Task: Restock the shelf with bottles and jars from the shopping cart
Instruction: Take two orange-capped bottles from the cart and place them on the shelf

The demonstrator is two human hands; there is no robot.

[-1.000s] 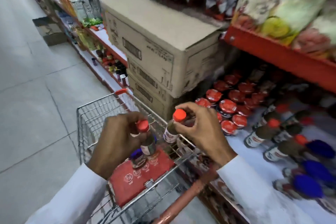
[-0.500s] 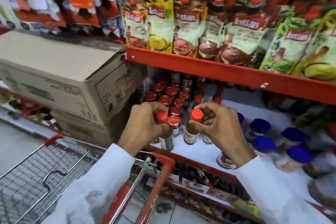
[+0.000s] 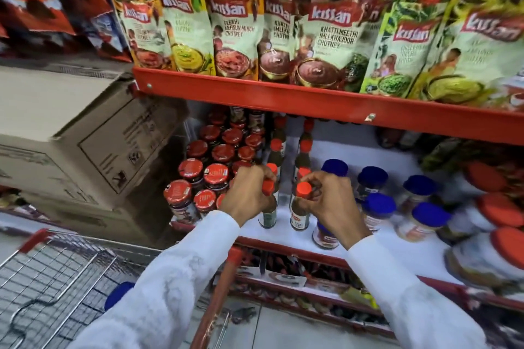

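Note:
My left hand (image 3: 246, 194) grips the neck of a small dark bottle with a red cap (image 3: 268, 214), standing on the white shelf (image 3: 402, 249). My right hand (image 3: 330, 200) holds a second red-capped bottle (image 3: 300, 215) by its top, right beside the first. Both bottles are upright at the front of two rows of like bottles (image 3: 304, 150). The wire shopping cart (image 3: 54, 289) sits at lower left, with a blue lid (image 3: 117, 295) showing inside it.
Red-lidded jars (image 3: 208, 159) crowd the shelf left of my hands; blue-lidded jars (image 3: 397, 198) stand to the right. A red shelf edge (image 3: 326, 102) with chutney pouches (image 3: 326, 34) overhangs. Stacked cardboard boxes (image 3: 85, 139) stand at left.
Both hands have carried their bottles from over the cart onto the shelf and lowered them to the shelf surface. My view has swung right, toward the shelf.

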